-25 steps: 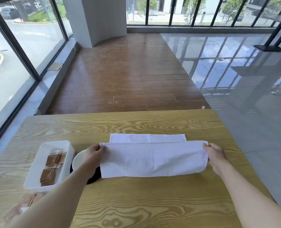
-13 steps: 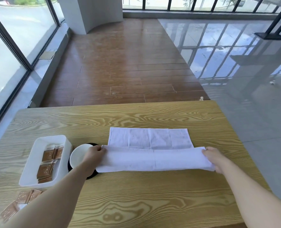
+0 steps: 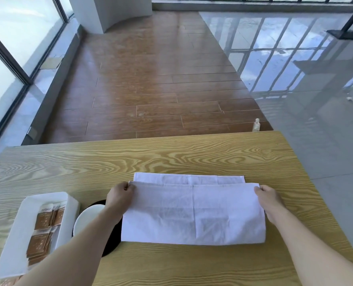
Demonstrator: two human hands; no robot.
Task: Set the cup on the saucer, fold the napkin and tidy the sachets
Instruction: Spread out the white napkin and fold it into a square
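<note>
A white cloth napkin [image 3: 194, 213] lies on the wooden table [image 3: 171, 157], its near layer folded up over the far layer. My left hand [image 3: 119, 197] pinches the upper left corner of the folded layer and my right hand [image 3: 271, 200] pinches the upper right corner. A strip of the lower layer shows beyond them. The white cup [image 3: 86, 217] sits on a black saucer [image 3: 111, 244] to the left, partly hidden under my left forearm. Brown sachets [image 3: 45, 223] lie in a white rectangular tray [image 3: 12, 244] at the far left.
More brown sachets [image 3: 8, 282] lie loose on the table at the bottom left corner. The table's far edge borders a wooden floor; a small bottle [image 3: 256, 125] stands on the floor past the far right corner. Glass walls run along the left.
Both hands carried the napkin's near edge up and away from me, so the folded layer now covers nearly all of the lower layer. The camera has tilted downward.
</note>
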